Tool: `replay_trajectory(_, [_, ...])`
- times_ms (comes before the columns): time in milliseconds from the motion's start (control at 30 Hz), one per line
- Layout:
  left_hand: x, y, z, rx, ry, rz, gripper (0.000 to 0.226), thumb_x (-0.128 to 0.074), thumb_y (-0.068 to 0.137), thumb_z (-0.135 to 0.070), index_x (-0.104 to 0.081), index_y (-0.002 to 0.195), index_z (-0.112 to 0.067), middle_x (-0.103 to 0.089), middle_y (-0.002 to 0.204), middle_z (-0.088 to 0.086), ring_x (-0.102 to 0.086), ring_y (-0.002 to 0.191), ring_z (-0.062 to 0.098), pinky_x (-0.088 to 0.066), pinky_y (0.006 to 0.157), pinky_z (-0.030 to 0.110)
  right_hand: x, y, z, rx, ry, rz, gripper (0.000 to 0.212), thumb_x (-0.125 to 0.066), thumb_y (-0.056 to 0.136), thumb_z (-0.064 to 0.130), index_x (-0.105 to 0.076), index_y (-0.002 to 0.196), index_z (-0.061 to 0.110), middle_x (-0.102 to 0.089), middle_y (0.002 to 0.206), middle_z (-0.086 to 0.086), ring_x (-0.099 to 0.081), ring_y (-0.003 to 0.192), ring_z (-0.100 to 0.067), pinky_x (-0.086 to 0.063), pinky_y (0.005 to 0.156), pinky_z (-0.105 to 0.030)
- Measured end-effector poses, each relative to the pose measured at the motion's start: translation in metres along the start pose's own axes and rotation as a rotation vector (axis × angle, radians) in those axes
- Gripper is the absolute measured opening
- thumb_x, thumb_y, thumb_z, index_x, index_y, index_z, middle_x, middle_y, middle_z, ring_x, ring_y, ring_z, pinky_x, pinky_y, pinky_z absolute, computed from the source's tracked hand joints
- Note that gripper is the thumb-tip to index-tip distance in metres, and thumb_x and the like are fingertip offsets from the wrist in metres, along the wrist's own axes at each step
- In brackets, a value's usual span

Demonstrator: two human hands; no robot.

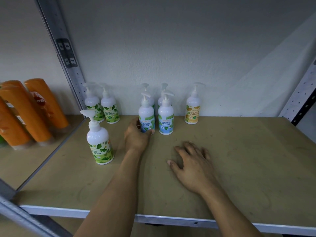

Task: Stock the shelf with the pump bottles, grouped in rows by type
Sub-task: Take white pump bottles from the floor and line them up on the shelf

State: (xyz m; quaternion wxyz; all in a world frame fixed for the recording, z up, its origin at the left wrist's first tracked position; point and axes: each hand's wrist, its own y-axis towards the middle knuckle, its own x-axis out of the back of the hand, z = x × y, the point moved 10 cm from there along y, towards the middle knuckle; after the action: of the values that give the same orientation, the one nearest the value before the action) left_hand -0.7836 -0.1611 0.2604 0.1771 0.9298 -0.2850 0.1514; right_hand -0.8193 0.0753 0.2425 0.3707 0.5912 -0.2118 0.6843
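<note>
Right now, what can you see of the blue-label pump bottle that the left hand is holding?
The blue-label pump bottle looks like white plastic, with a white pump head on a thin neck and a blue and green leafy label reading cool mint hand wash. It stands upright on the shelf board, front left of its group. The left hand grips its lower part.

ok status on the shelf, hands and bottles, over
Left hand grips front-left cool mint bottle. Right hand flat on shelf board, holding nothing. One green bottle stands alone up front. Nothing blocking the hands.
</note>
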Motion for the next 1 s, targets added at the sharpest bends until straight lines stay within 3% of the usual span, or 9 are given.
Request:
replay_trajectory(833, [-0.0017, 0.0001, -0.0017, -0.021, 0.045, 0.002, 0.056, -0.087, 0.074, -0.028, -0.061, 0.123, -0.021, -0.069, 0.113, -0.005, -0.062, 0.094, 0.011, -0.046, 0.079, 0.025, 0.0011, -0.0017, 0.0011, 0.006, 0.019, 0.005, 0.086, -0.005, 0.077, 0.075, -0.037, 0.147, 0.037, -0.027, 0.160, 0.004, -0.013, 0.152, -0.014, -0.008, 0.122, -0.051])
replay_trajectory(1000, [-0.0015, -0.0051, -0.0036, -0.041, 0.057, 0.012, 0.057, -0.085, 0.077, -0.027, -0.059, 0.127, -0.020, -0.069, 0.119, -0.003, -0.065, 0.104, 0.017, -0.044, 0.081, 0.025, 0.0011, -0.0022, -0.0006, 0.011, 0.010, 0.010, 0.068, -0.026, 0.091, 0.071, -0.038, 0.147, 0.036, -0.029, 0.159, 0.003, -0.015, 0.151, -0.015, -0.009, 0.122, -0.052])
